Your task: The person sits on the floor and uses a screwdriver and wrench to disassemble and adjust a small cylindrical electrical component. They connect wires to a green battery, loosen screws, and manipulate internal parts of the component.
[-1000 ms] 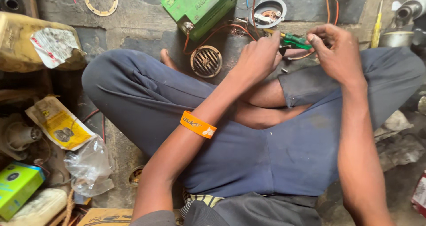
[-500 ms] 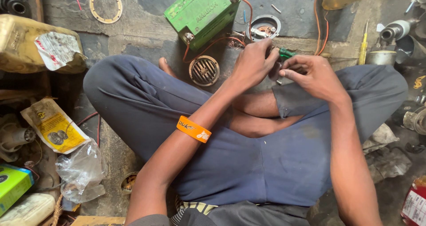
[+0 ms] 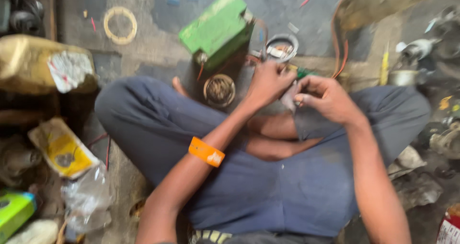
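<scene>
Head view: left hand (image 3: 268, 83) and right hand (image 3: 326, 100) grip green-handled tool (image 3: 303, 73) beside green box (image 3: 218, 28)

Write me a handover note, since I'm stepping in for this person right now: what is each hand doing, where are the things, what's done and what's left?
Left hand: closed around a small part, hidden by the fingers.
Right hand: pinching a small green-handled tool against the left hand.
Both meet above the crossed legs, just in front of the green box with its wires.
A round coil part lies on the floor by the left knee; a small round dish sits beyond the hands.
Done: not clear; the picture is blurred.
Left: the work at the fingertips looks unfinished.
</scene>
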